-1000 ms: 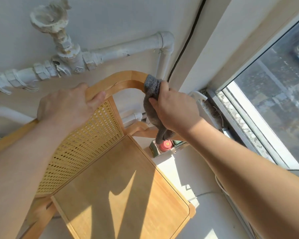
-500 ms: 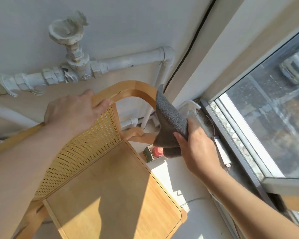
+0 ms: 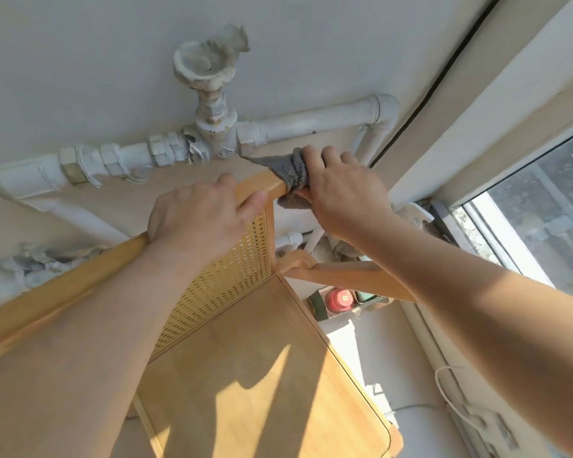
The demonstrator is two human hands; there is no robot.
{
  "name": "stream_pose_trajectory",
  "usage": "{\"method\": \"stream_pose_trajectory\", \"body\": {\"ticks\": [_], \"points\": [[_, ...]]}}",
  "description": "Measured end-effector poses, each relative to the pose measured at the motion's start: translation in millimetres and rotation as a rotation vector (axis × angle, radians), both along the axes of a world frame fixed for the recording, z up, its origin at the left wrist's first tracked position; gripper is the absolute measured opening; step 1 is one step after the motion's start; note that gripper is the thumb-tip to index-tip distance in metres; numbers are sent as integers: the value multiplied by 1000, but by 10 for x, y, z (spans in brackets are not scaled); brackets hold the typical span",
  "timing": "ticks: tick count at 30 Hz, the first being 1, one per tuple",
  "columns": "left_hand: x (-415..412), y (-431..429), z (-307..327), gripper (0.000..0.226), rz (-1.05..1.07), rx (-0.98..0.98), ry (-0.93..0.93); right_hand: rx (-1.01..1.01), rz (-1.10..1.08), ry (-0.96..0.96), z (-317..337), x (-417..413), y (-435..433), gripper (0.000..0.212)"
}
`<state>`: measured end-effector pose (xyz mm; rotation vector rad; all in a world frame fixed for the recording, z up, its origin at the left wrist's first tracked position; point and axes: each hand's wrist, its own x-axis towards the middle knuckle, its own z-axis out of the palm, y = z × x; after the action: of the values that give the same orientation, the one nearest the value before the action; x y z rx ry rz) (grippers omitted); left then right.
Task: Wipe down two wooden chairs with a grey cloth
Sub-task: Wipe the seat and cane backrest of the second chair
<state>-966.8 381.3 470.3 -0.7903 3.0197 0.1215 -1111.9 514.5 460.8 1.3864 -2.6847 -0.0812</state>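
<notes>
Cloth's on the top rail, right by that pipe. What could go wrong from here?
1. The grey cloth, gripped by the right hand around the chair's top rail, has a loose corner reaching toward the flaking pipe valve; it could snag or pick up paint flakes.
2. The right hand works close to the wall pipe; knuckles might scrape it.
3. The left hand grips the rail beside the cloth; a leftward wipe would likely bump it.
</notes>
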Motion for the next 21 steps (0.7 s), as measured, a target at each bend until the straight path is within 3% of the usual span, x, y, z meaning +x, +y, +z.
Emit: {"method": "stream_pose_trajectory", "body": {"ticks": [3, 5, 9, 12, 16, 21], "points": [[0, -12, 8, 60, 13, -3, 13, 60, 203, 10, 15, 68, -76, 53], [24, 23, 13, 59, -2, -12, 15, 63, 225, -12, 45, 82, -11, 57], [50, 45, 55, 57, -6, 20, -18, -88, -99, -138, 10, 89, 435, 50], [43, 20, 40, 56, 5, 34, -37, -88, -212, -63, -29, 256, 795, 55], [128, -63, 50, 57, -43, 163, -71, -122, -393, -161, 15, 491, 1163, 48], [1060, -334, 91, 57, -24, 120, -167, -265, -546, -230, 35, 750, 1444, 40]]}}
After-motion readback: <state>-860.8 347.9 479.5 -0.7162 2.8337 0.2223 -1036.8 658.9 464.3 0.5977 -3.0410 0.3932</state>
